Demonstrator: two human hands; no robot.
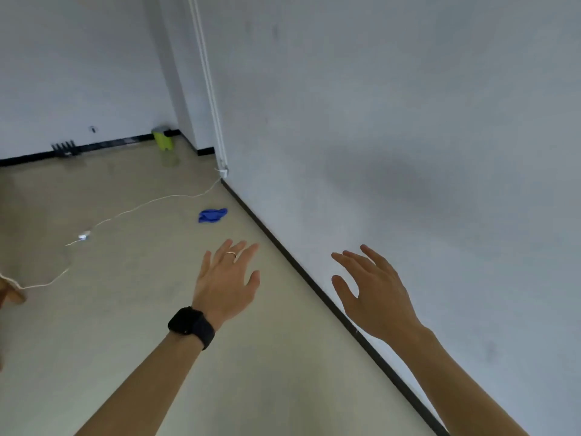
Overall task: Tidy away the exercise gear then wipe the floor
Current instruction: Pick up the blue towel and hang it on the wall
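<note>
Both hands are held out in front, over the floor (pixel 141 325). The left hand (pixel 228 280) is open with its fingers spread, and it holds nothing. The right hand (pixel 371 291) is open too, with its fingers a bit bent, and it holds nothing.

The blue cloth (pixel 212 215) lies on the floor ahead of the left hand, near the black strip (pixel 314 287) at the bottom of the wall (pixel 408 121). No hand touches it. I think the step now is to go and get that cloth for wiping.

To do it well, step closer and bend down first, because the cloth is well away from the hands. Pick it up with one hand and shake it flat. Watch the white cord (pixel 141 204) on the floor, so no foot trips on it. Wipe in long rows and lift the cord instead of wiping over it.

Now the count. There are two hands. There is one blue cloth. There is one white cord, with one little white box (pixel 84 236) on it. There is one green bin (pixel 163 140) in the far corner. There is one black thing with prongs (pixel 64 149) by the far wall, too small to tell what it is. There is one black watch (pixel 190 325) and one ring (pixel 231 254), both on the left arm and hand. I see no exercise gear that I can name for sure.
</note>
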